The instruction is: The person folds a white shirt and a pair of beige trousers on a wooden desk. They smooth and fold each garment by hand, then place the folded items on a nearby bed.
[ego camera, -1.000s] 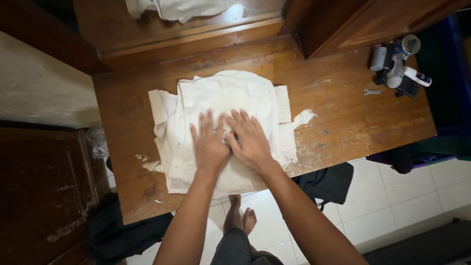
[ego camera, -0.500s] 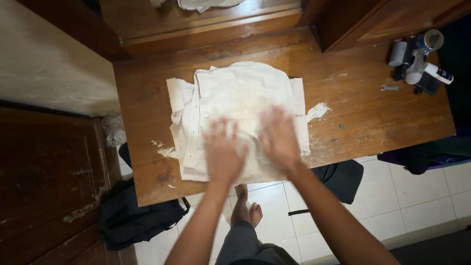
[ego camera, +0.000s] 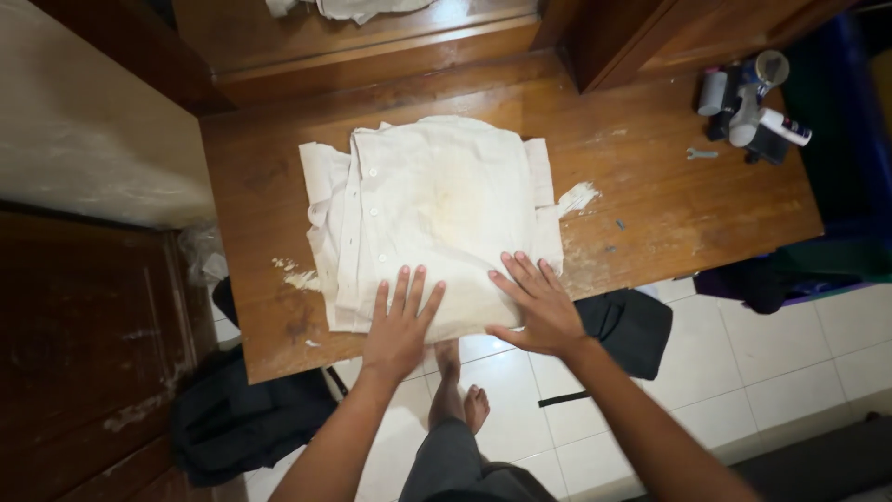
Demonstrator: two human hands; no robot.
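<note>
A folded white shirt (ego camera: 432, 209) with a button row and a yellowish stain lies flat on a worn wooden table (ego camera: 669, 209). My left hand (ego camera: 400, 325) presses flat, fingers spread, on the shirt's near edge. My right hand (ego camera: 537, 302) rests palm down on the shirt's near right corner, at the table's front edge. Neither hand grips anything.
Bottles and a cup (ego camera: 748, 102) stand at the table's far right, with a small metal piece (ego camera: 701, 154) near them. White cloth (ego camera: 353, 7) lies on the far shelf. Dark bags (ego camera: 242, 423) and dark cloth (ego camera: 627, 325) sit on the tiled floor by my bare feet (ego camera: 460, 395).
Both hands have slid from the shirt's middle toward its near edge and moved apart. The camera view has shifted slightly to the left.
</note>
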